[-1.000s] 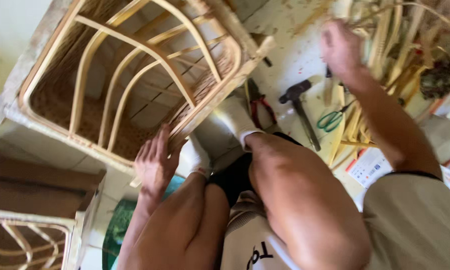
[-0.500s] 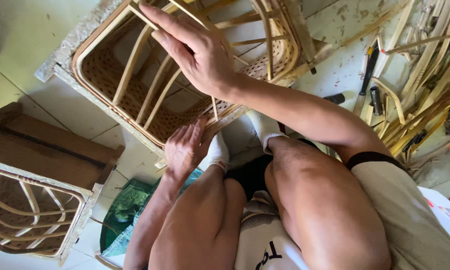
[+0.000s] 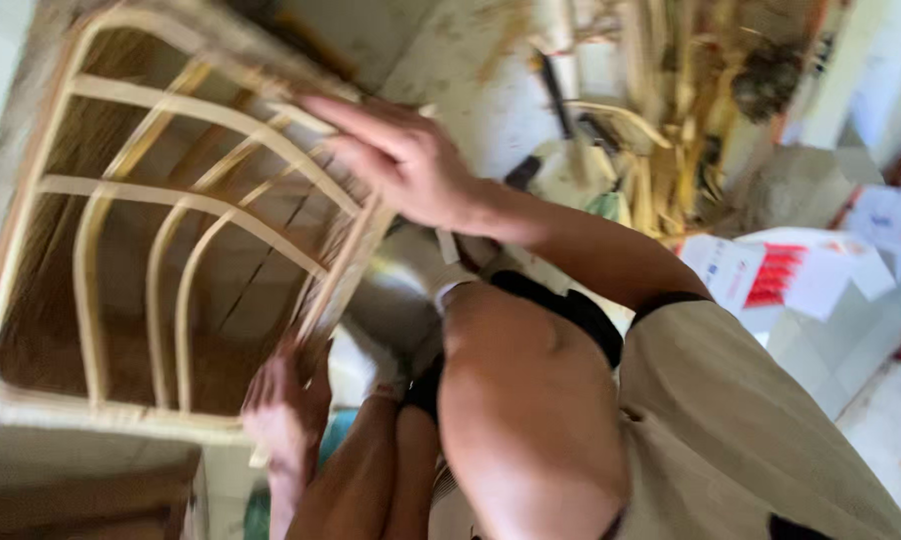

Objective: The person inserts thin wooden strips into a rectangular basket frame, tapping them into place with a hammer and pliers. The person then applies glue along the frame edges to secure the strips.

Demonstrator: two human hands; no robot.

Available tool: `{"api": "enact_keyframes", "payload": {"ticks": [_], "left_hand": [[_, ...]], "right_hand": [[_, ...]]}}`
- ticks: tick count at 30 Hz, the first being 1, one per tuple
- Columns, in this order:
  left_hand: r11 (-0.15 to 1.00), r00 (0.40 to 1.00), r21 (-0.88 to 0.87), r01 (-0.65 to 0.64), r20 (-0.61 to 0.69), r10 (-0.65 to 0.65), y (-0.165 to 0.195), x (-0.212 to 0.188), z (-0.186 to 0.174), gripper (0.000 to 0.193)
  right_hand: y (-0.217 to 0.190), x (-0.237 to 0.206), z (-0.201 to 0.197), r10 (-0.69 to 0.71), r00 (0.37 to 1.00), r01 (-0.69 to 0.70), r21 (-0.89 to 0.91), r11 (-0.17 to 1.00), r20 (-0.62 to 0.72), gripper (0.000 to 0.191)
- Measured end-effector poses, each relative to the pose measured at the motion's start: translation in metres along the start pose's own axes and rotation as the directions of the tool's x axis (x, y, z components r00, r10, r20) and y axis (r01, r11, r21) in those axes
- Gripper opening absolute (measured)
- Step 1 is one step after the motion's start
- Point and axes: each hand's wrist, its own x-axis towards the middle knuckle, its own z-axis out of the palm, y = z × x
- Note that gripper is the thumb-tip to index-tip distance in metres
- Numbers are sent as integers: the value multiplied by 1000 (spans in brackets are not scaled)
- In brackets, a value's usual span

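Observation:
A rattan frame with curved ribs and a woven inside fills the left of the view, tilted on the floor. My right hand lies on its near rim with fingers stretched out flat across the ribs, holding nothing I can make out. My left hand reaches up from below and grips the frame's lower corner; it is blurred. My bent knee and a white-socked foot sit between the two arms, close against the frame.
A pile of rattan canes lies at the top right, with dark-handled tools on the dirty floor beside it. A white sheet with red print is at the right. A brown wooden board sits bottom left.
My right hand came back from the cane pile to the frame and now rests lower on its rim. The frame looks turned and nearer. My left hand stays at the lower corner.

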Motion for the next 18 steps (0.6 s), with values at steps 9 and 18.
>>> {"api": "enact_keyframes", "payload": {"ticks": [9,18], "left_hand": [[994,1000,106,7,12,-8,-9,-18,14,46],[996,1000,83,17,-13,-16,2,1,10,58]], "right_hand": [[80,-105,-250,646,757,-499,-723,477,-97,32],[130,-123,-249,457,874,-108,-854,509,162,11]]}}
